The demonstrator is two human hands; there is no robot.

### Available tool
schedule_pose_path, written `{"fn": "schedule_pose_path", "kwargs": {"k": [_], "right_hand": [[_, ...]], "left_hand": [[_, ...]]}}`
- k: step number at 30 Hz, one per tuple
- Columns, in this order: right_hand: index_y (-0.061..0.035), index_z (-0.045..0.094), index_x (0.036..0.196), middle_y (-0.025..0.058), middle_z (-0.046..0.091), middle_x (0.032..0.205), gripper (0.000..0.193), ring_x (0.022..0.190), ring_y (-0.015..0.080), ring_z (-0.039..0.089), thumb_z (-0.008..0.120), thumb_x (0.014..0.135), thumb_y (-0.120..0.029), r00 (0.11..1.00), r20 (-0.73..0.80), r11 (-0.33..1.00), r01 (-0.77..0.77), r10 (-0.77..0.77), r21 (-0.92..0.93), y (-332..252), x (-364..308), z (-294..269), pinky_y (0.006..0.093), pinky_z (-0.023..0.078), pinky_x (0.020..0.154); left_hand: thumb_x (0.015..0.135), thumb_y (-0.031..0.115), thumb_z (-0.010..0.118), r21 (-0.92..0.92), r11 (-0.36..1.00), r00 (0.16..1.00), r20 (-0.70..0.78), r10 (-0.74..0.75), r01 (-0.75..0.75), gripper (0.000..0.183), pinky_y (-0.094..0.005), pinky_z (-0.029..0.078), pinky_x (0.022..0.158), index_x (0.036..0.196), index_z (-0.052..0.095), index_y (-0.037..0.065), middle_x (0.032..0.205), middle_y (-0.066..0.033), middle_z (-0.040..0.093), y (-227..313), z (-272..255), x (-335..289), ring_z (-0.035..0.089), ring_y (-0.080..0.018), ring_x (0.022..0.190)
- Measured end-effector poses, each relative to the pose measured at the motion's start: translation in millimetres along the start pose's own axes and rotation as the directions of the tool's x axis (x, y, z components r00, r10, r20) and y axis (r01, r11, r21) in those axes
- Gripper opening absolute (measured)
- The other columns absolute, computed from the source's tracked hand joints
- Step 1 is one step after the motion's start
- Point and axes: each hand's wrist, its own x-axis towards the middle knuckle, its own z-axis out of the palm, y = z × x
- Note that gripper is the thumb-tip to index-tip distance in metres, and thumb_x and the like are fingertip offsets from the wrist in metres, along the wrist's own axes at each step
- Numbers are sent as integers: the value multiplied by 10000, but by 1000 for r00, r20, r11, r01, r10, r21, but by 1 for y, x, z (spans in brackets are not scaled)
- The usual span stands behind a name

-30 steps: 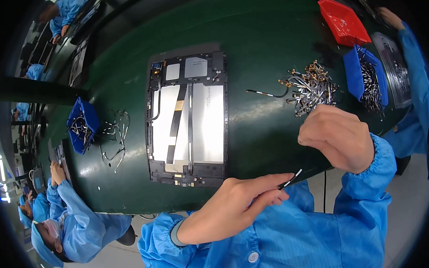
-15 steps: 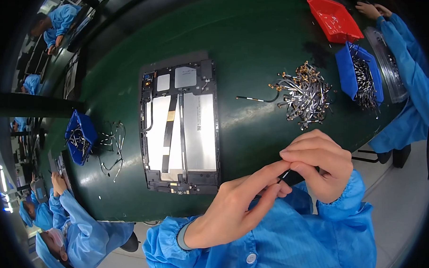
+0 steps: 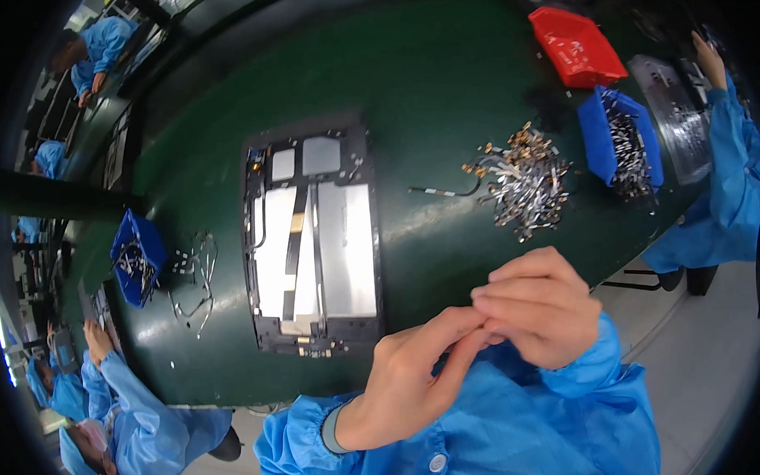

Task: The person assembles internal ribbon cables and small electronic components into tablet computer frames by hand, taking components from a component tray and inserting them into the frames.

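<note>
My left hand (image 3: 421, 373) and my right hand (image 3: 541, 308) meet fingertip to fingertip in front of my body, past the table's near edge. Their fingers are pinched together on a thin black cable, seen between them half a second ago and now hidden by the fingers. To the left of my hands lies an opened tablet (image 3: 314, 244), its inside facing up, with a dark flat cable (image 3: 293, 243) running down the middle. Beyond my right hand is a pile of short cables (image 3: 528, 182) with gold-coloured ends; a single black cable (image 3: 440, 192) sticks out leftward.
On the right stand a blue bin (image 3: 599, 140) of cables, a red bin (image 3: 577, 47) and a clear plastic tray (image 3: 673, 118). Another blue bin (image 3: 150, 238) is at the left, beside loose cables (image 3: 202, 286). People in blue work on both sides of the green table (image 3: 436, 80).
My fingers have closed further together and now cover the cable. Both hands appear slightly lower and further left, and the table scene has shifted a little as the view moved.
</note>
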Motion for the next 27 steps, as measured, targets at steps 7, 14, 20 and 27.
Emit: {"fn": "schedule_pose_path", "kwargs": {"k": [7,14,20,27], "right_hand": [[42,683,948,155,681,785,143,676,188,682,630,817,22,907,-303,861,-388,293,-328,121,85,-93,301,547,624],[-18,714,1067,219,661,1120,321,1074,328,637,753,750,-55,755,20,393,-319,655,-862,270,121,-160,396,499,960],[-21,636,1213,183,659,1174,366,1028,295,648,594,853,32,967,129,914,-157,219,-375,65,109,-33,329,496,907],[-27,671,1145,126,615,981,429,833,257,655,656,717,-61,816,557,983,74,-156,167,-17,47,85,333,565,684]], "left_hand": [[923,-6,532,277,947,911,-411,-36,162,122,-421,417,1016,973,642,-26,893,-120,738,1,-67,-41,696,-224,930],[948,3,517,-139,974,826,-516,-225,179,94,-399,359,1074,953,598,-45,880,-147,737,-57,-115,-85,636,-235,1101],[912,57,588,100,959,894,-399,-206,265,131,-535,143,1152,877,714,43,899,-12,739,-39,-86,-80,692,-185,887],[884,42,615,117,970,909,-388,-153,213,89,-524,109,1154,949,673,62,863,-13,739,-44,-60,-88,696,-196,865]]}}
